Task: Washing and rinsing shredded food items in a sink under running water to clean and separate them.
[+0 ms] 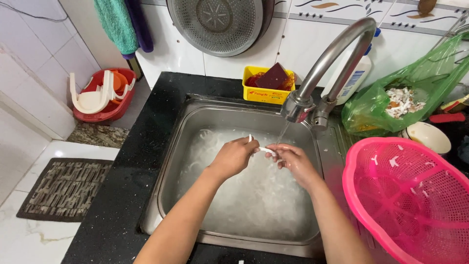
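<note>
Both of our forearms reach out over the steel sink [195,122], which holds cloudy water full of pale white strips. Our left hand [234,156] is curled shut, pinching one end of a small white strip [263,149] between thumb and fingertips; our right hand [292,160] pinches the other end, fingers bent around it. The strip sits between the two hands, just under the thin stream of water falling from the curved metal faucet [332,58]. To our right, a pink plastic basket [391,205] rests on the black desk [132,161] with a few white bits stuck inside. Farther back we see a green plastic bag [420,83] with white scraps, a yellow tray [254,90] holding a dark red sponge, and a metal colander [217,24] hanging on the tiled wall.
</note>
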